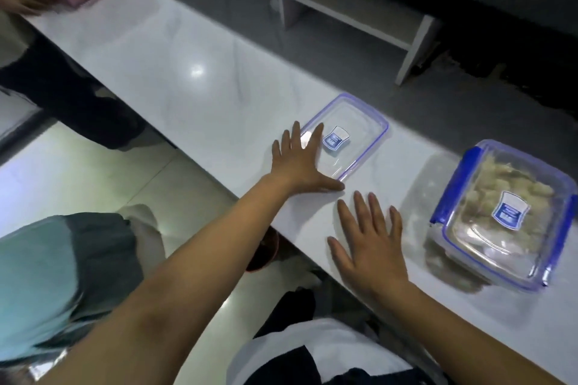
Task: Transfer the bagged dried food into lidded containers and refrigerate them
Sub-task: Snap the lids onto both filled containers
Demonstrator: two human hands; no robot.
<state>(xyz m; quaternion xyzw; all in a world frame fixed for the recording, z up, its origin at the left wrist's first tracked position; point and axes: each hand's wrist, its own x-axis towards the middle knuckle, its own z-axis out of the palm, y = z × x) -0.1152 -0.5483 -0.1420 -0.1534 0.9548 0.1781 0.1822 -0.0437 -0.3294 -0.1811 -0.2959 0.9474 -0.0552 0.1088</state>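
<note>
One lidded container (pixel 500 216) already looks filled: pale dried food shows through its clear walls, its lid sits on top with the blue clips down at least along the side facing the hands, and it stands on the white counter (pixel 156 66) just to the right of the right hand (pixel 372 244). So the packing of that box seems done, though it is not yet in any fridge; no refrigerator or bag of food can be made out here. What seems left is to deal with the second piece and carry everything to cold storage.

The right hand, nearest the person, lies flat on the counter with fingers straight and spread, holding nothing and not touching the filled box.

Beyond it and slightly left, the left hand (pixel 297 159) is also flat and splayed. Its fingertips and thumb rest on the near-left edge of a clear blue-rimmed lid (pixel 353 137), or possibly a shallow empty container; which it is cannot be told. It appears to hold no food. Nothing is pinched or gripped by either hand.
</note>
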